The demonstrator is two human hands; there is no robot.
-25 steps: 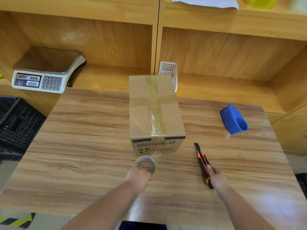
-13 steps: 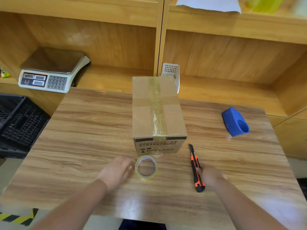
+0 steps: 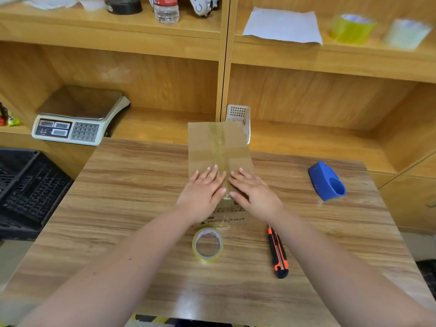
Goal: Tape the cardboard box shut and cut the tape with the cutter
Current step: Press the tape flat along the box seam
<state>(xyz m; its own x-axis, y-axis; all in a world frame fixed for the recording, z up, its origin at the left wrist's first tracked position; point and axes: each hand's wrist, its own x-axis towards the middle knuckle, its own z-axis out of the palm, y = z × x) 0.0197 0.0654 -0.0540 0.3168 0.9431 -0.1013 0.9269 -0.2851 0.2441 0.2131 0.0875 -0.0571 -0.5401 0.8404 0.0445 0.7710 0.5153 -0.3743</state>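
Note:
A closed cardboard box [image 3: 218, 147] stands at the middle of the wooden table [image 3: 132, 208], with clear tape running along its top seam and down its near face. My left hand [image 3: 204, 192] and my right hand [image 3: 252, 192] lie flat on the near part of the box top, fingers spread, one on each side of the tape strip. A roll of clear yellowish tape [image 3: 207, 244] lies flat on the table in front of the box. To its right lies the orange and black cutter [image 3: 278, 252], untouched.
A blue tape dispenser [image 3: 326, 180] lies at the table's right. A weighing scale [image 3: 79, 115] sits on the shelf at back left, a white basket [image 3: 238, 113] behind the box. A black crate [image 3: 26, 185] stands left of the table. Tape rolls and paper fill the upper shelf.
My left hand let go of the tape roll and my right hand let go of the cutter. Both hands moved forward onto the box top and now press on it.

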